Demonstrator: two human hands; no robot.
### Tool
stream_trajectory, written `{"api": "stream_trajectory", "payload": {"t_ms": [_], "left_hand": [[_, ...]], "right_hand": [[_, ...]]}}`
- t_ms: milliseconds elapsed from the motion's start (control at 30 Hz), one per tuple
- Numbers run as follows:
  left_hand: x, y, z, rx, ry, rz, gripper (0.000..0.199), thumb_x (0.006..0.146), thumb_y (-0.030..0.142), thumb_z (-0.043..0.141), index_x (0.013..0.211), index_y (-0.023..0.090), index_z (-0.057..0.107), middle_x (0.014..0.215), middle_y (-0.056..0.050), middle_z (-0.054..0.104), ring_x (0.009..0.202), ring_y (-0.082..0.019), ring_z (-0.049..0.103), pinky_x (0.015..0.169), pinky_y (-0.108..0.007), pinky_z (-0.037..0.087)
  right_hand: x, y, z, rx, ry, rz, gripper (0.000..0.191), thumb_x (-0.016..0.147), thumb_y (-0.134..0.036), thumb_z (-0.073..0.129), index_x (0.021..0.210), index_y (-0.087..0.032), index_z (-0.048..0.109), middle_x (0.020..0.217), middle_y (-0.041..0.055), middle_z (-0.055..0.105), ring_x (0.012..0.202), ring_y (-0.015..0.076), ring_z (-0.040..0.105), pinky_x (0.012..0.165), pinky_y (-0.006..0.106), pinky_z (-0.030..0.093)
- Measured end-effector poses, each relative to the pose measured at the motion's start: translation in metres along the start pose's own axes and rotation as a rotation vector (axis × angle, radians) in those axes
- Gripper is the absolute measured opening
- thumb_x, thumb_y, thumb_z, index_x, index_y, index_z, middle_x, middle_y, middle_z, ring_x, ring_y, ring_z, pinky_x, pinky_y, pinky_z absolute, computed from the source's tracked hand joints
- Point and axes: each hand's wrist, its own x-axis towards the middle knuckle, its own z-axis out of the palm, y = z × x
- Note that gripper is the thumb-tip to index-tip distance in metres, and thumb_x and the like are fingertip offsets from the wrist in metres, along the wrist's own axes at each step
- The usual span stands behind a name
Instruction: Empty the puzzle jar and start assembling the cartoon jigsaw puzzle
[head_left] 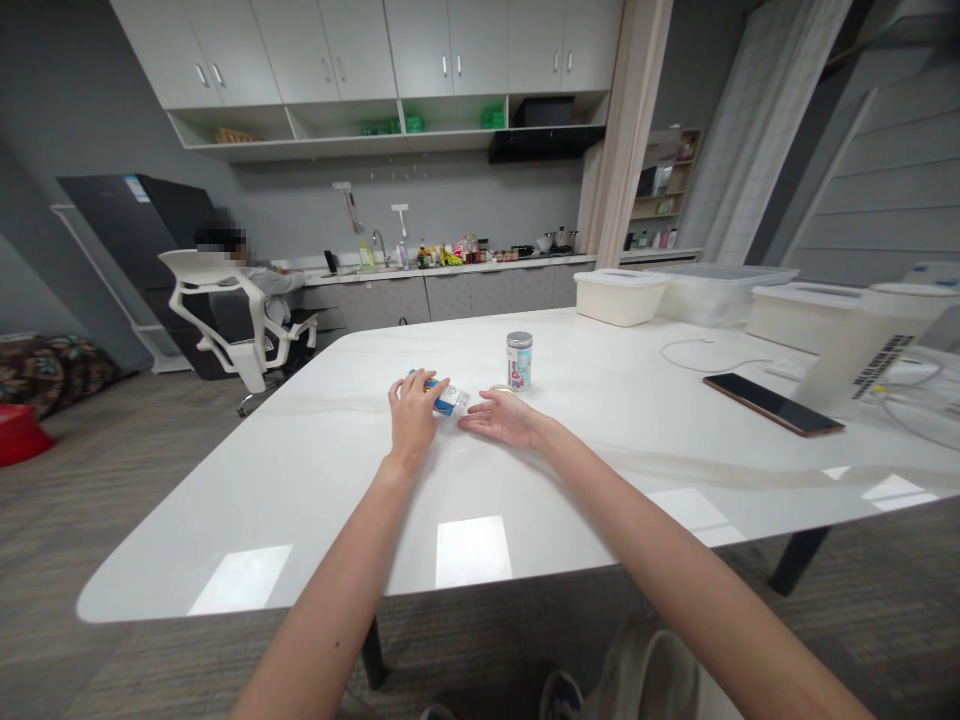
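Head view: left hand (411,412) clamped on pack (453,397), tilted low over table (262,480), clear end towards right hand (508,418). Right hand open, palm turned up, fingertips beside pack; contact unclear. Steady handling calls for firm but light left grip, slow tilt, right palm close under clear end. Jar (519,362) upright just beyond right hand; wrist best kept low, off it. Near edge passes under forearms; tabletop stretches left to rounded corner; phone (772,403), boxes (621,298) bound right side.
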Motion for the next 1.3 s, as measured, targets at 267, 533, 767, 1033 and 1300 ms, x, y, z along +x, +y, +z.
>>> {"api": "stream_trajectory", "payload": {"t_ms": [267,533,767,1033,1300], "left_hand": [[0.0,0.0007,-0.0006,-0.024,-0.003,-0.011,0.062,0.07,-0.004,0.046,0.119,0.029,0.065,0.129,-0.007,0.06,0.129,-0.026,0.045,0.106,-0.048,0.03],[0.0004,0.0011,-0.0014,-0.011,-0.003,0.001,0.061,0.072,-0.004,0.044,0.119,0.027,0.065,0.13,-0.008,0.06,0.129,-0.026,0.045,0.106,-0.048,0.03],[0.001,0.0025,-0.0044,0.038,0.012,0.074,0.062,0.074,-0.004,0.041,0.12,0.029,0.064,0.13,-0.006,0.06,0.13,-0.024,0.044,0.109,-0.048,0.028],[0.0018,0.0053,-0.0081,0.018,-0.009,0.066,0.064,0.072,-0.006,0.042,0.121,0.029,0.064,0.131,-0.006,0.059,0.132,-0.024,0.044,0.111,-0.049,0.026],[0.0024,0.0051,-0.0093,-0.025,-0.002,0.075,0.062,0.074,-0.006,0.042,0.12,0.031,0.064,0.132,-0.005,0.059,0.133,-0.024,0.042,0.113,-0.049,0.024]], "right_hand": [[0.002,0.0004,-0.0019,0.015,-0.019,-0.002,0.035,0.097,-0.024,0.036,0.116,0.003,0.048,0.085,0.0174,0.067,0.074,0.0197,0.071,0.069,0.027,0.059],[0.0013,0.0007,0.0003,0.028,0.003,-0.008,0.034,0.097,-0.022,0.036,0.115,0.004,0.048,0.084,0.0173,0.067,0.073,0.0196,0.07,0.067,0.025,0.059],[-0.0011,0.0006,0.0029,0.02,0.01,-0.016,0.036,0.097,-0.022,0.037,0.116,0.006,0.048,0.085,0.0177,0.067,0.072,0.0185,0.07,0.067,0.023,0.059],[0.002,0.0004,-0.0005,0.003,-0.048,-0.006,0.04,0.097,-0.023,0.034,0.117,0.006,0.052,0.089,0.0178,0.069,0.074,0.0176,0.069,0.072,0.025,0.058],[0.0078,0.0026,-0.0052,0.019,-0.073,-0.017,0.04,0.097,-0.022,0.036,0.115,0.009,0.053,0.089,0.0211,0.068,0.075,0.018,0.07,0.076,0.027,0.058]]}}
